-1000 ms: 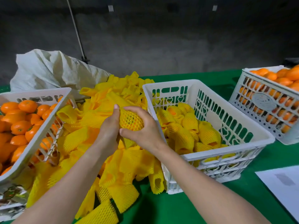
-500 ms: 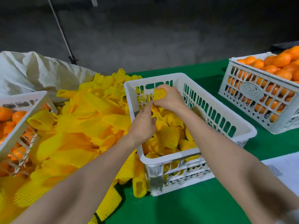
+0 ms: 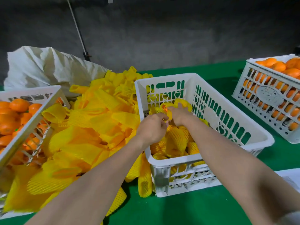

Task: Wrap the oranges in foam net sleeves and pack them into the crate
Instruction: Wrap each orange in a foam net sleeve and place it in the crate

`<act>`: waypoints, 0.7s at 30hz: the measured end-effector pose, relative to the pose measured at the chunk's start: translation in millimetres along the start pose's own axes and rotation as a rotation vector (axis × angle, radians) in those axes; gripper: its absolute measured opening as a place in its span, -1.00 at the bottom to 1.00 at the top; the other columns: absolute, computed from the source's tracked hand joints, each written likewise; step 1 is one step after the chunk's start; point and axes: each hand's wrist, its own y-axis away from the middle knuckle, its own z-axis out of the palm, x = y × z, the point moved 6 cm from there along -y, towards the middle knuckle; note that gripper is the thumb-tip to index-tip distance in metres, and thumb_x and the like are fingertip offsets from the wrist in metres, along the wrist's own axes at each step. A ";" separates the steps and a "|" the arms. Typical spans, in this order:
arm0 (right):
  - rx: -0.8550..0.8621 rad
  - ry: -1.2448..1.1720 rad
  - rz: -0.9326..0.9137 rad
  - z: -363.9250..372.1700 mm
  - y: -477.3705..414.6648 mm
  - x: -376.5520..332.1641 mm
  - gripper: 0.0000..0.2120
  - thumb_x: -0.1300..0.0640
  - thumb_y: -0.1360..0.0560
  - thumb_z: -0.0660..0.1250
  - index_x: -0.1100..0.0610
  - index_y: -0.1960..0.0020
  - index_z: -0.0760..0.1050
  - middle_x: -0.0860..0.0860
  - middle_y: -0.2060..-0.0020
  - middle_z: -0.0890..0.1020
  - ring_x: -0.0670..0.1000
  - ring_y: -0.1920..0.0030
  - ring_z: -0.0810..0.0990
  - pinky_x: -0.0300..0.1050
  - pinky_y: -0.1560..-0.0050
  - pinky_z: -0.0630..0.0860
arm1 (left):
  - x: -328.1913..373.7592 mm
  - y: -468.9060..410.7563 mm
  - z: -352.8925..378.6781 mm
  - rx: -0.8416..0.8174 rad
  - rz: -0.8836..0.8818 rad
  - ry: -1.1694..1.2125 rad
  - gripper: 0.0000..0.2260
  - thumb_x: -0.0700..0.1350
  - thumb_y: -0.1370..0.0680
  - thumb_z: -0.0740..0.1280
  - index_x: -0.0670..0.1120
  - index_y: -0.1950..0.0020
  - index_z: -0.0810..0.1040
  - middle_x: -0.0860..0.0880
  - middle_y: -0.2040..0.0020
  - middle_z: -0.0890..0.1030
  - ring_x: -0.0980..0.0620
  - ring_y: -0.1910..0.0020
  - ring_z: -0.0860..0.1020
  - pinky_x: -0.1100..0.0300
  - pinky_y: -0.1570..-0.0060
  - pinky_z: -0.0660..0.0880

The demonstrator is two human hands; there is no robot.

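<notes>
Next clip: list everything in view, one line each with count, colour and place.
middle crate: one, white, centre of the table, partly filled
sleeved oranges: many, yellow netting, inside the middle crate
held orange: one, orange in yellow sleeve, over the crate's far end
foam sleeves: large loose pile, yellow, between left and middle crates
left crate: one, white, left edge
bare oranges: many, orange, in the left crate
right crate: one, white, far right, heaped with oranges
sack: one, off-white, behind the sleeves
table cover: one, green, under everything
paper: one sheet, white, lower right
rod: one, pale, against the back wall
left hand: pinches the held orange's sleeve
right hand: grips the held orange
</notes>
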 end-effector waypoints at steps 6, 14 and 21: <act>0.300 -0.050 -0.185 -28.2 27.5 -38.1 -0.43 0.11 -0.50 0.30 0.05 -0.47 0.20 0.17 -0.50 0.08 0.23 -0.49 0.05 0.22 -0.44 0.08 | -5.9 11.1 -20.7 0.157 -0.042 0.222 -0.79 -0.25 -0.58 0.27 -0.16 -0.17 0.60 -0.08 -0.15 0.63 -0.03 -0.13 0.56 0.22 -0.09 0.43; 0.661 -0.371 -0.536 -58.8 98.4 -125.3 -0.76 0.13 -0.55 0.25 0.16 -0.19 0.50 0.08 -0.15 0.54 0.08 -0.20 0.45 -0.08 -0.17 0.35 | -83.9 55.2 -78.0 0.214 -0.208 0.259 -0.79 -0.30 -0.56 0.28 -0.23 -0.17 0.58 -0.13 -0.15 0.62 -0.09 -0.12 0.57 0.30 -0.03 0.40; 0.034 0.176 -0.552 22.7 84.0 -226.8 -0.54 0.05 -0.56 0.21 -0.03 -0.44 0.23 0.11 -0.48 0.11 0.24 -0.43 0.13 0.16 -0.32 0.29 | -170.6 105.4 -140.2 0.286 -0.468 0.282 -0.72 -0.40 -0.55 0.18 -0.21 -0.17 0.57 -0.21 -0.13 0.60 -0.13 -0.08 0.57 0.12 0.05 0.42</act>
